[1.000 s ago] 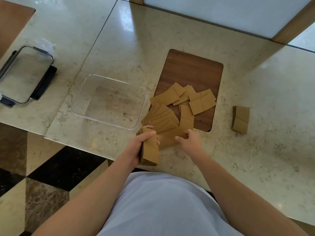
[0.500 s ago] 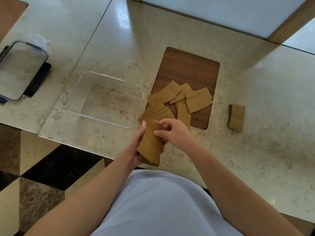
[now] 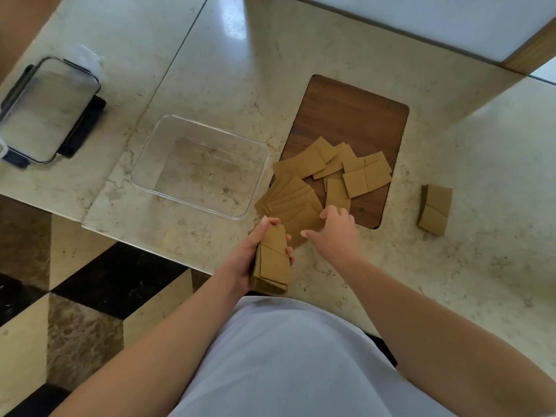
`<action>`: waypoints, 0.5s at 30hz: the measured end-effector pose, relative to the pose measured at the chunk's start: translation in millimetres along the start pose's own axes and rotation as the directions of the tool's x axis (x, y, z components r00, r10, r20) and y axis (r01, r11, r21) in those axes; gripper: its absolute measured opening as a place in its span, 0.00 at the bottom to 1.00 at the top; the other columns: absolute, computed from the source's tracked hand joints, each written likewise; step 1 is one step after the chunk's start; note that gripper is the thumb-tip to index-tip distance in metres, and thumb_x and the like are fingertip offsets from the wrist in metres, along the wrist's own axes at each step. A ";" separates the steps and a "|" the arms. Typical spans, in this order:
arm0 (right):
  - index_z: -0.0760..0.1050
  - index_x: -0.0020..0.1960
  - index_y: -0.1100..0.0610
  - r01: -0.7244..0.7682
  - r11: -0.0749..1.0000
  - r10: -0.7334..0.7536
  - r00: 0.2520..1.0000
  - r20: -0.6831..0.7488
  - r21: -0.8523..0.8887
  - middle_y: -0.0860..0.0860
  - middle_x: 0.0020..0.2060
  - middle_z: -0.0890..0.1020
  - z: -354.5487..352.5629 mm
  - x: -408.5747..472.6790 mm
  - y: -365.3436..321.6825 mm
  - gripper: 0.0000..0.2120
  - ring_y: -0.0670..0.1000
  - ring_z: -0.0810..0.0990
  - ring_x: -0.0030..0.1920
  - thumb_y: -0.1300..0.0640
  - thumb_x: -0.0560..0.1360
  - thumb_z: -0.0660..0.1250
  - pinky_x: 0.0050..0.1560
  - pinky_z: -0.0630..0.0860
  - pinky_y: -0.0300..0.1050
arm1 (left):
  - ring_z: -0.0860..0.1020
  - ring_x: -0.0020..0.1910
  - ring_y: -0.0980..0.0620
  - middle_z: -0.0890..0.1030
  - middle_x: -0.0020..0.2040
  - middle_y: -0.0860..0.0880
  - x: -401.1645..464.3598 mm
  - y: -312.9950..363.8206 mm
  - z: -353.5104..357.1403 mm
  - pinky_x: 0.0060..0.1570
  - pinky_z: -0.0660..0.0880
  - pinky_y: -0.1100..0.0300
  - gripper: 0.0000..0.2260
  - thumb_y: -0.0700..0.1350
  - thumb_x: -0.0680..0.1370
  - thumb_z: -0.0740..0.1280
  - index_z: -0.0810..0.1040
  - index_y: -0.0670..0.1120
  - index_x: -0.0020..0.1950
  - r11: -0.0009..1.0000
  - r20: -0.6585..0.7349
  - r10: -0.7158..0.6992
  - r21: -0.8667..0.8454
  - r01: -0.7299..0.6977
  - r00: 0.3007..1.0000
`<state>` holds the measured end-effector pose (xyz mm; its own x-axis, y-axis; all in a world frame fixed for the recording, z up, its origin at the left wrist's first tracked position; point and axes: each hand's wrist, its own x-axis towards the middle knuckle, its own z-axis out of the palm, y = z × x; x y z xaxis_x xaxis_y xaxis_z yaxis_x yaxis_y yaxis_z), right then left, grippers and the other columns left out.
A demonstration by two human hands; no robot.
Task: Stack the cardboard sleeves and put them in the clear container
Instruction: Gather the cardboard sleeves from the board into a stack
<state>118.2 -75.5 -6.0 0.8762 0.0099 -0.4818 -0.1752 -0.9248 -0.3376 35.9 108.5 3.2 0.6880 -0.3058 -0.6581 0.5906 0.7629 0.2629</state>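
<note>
A polished marble counter (image 3: 301, 70) with a wood inlay (image 3: 355, 121) over checkered stone floor (image 3: 90, 296) is suggesting a home.

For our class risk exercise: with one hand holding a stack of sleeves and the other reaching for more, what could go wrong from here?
1. The stack of sleeves in the left hand looks uneven and sits past the counter edge; some may slip to the floor.
2. The right hand could scatter the fanned sleeves.
3. The separate small pile might be forgotten; the clear container holds nothing yet.
</note>
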 end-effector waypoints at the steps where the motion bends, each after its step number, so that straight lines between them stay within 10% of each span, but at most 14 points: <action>1: 0.72 0.58 0.53 0.015 1.000 -0.015 1.000 -0.020 -0.015 0.50 0.53 0.73 3.1 -1.4 -2.6 0.25 0.55 0.71 0.60 0.40 0.71 0.77 0.54 0.68 0.47 | 0.82 0.42 0.43 0.83 0.49 0.40 0.2 1.3 -0.4 0.47 0.82 0.45 0.25 0.58 0.66 0.84 0.83 0.49 0.56 1.000 -0.015 0.000 0.010 0.000 1.000; 7: 0.69 0.52 0.55 -0.107 0.962 0.077 0.989 0.125 0.252 0.51 0.45 0.75 -5.5 3.8 -4.4 0.19 0.54 0.74 0.46 0.49 0.74 0.77 0.38 0.67 0.47 | 0.83 0.44 0.43 0.83 0.50 0.41 4.6 5.5 -5.3 0.47 0.82 0.47 0.24 0.59 0.64 0.85 0.85 0.50 0.54 0.997 -0.088 0.000 0.078 0.007 0.996; 15: 0.73 0.69 0.61 -0.350 0.665 0.118 0.922 0.370 0.660 0.53 0.42 0.76 -33.6 3.1 23.4 0.16 0.48 0.75 0.37 0.57 0.84 0.65 0.37 0.74 0.42 | 0.83 0.44 0.42 0.84 0.53 0.39 4.3 4.1 -17.9 0.48 0.82 0.46 0.27 0.53 0.67 0.84 0.81 0.48 0.63 0.980 -0.091 -0.115 0.150 0.128 0.989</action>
<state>131.9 -109.9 11.8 0.6209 0.0408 -0.7828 -0.7194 -0.3669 -0.5897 33.8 120.5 -11.2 0.5741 -0.3384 -0.7456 0.7305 0.6231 0.2796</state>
